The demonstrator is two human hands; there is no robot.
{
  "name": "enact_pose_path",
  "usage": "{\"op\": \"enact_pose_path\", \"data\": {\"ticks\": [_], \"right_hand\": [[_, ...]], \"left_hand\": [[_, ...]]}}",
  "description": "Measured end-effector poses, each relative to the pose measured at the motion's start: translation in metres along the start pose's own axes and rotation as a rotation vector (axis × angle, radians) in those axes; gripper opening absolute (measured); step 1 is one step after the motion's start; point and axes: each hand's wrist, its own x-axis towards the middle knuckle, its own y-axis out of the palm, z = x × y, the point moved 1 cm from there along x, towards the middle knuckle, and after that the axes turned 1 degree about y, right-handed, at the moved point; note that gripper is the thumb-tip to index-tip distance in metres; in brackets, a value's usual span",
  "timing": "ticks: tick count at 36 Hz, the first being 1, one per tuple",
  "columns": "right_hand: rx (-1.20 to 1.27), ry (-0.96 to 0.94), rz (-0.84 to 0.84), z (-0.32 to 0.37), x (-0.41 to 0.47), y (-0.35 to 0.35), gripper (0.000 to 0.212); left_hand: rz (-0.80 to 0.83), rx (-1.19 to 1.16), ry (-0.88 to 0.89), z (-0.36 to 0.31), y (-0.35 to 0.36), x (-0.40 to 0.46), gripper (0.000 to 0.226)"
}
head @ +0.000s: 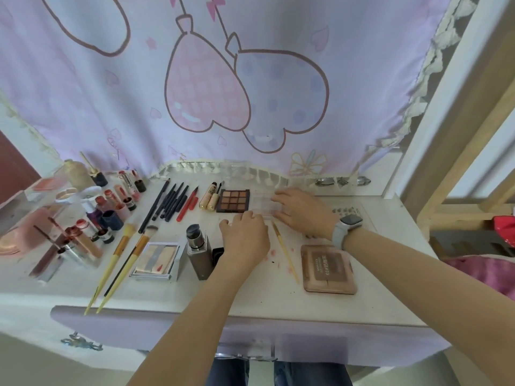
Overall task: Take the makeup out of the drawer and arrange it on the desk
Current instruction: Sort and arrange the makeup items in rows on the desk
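Gripping a clear case (264, 206) from both ends, left hand (245, 235), right hand (303, 210), fingers curled round it, long axis left-right on surface (250, 296), beside eyeshadow palette (233, 200).

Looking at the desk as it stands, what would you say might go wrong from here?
The two long brushes overhang the desk's front edge, so a passing sleeve might knock them off. The upright pump bottle stands right beside the left hand and could tip. The clear case under both hands is hard to see.
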Motion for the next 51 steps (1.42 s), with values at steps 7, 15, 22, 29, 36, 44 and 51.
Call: {"op": "enact_pose_path", "data": {"ticks": [7, 15, 22, 29, 36, 44, 51], "right_hand": [[-0.134, -0.019, 0.180, 0.003, 0.036, 0.013, 0.048], [0.127, 0.002, 0.223, -0.003, 0.039, -0.009, 0.033], [-0.329, -0.042, -0.119, 0.004, 0.043, -0.026, 0.019], [-0.249, -0.069, -0.415, 0.011, 0.027, -0.067, 0.023], [0.379, 0.037, -0.543, 0.011, 0.016, -0.116, 0.023], [0.764, 0.204, -0.337, 0.007, 0.022, -0.108, 0.028], [0.988, 0.351, -0.270, 0.007, 0.027, -0.076, 0.023]], "left_hand": [[0.038, 0.005, 0.006, 0.004, 0.002, 0.000, 0.034], [0.083, 0.041, 0.026, 0.002, 0.002, -0.002, 0.044], [-0.084, -0.106, -0.018, -0.001, -0.007, -0.001, 0.034], [-0.274, -0.580, -0.051, -0.006, -0.024, 0.005, 0.082], [-0.422, -0.588, -0.050, -0.026, -0.046, 0.008, 0.114], [-0.458, -0.583, -0.123, -0.026, -0.041, -0.003, 0.103], [-0.312, -0.634, -0.221, -0.017, -0.031, -0.007, 0.090]]}}
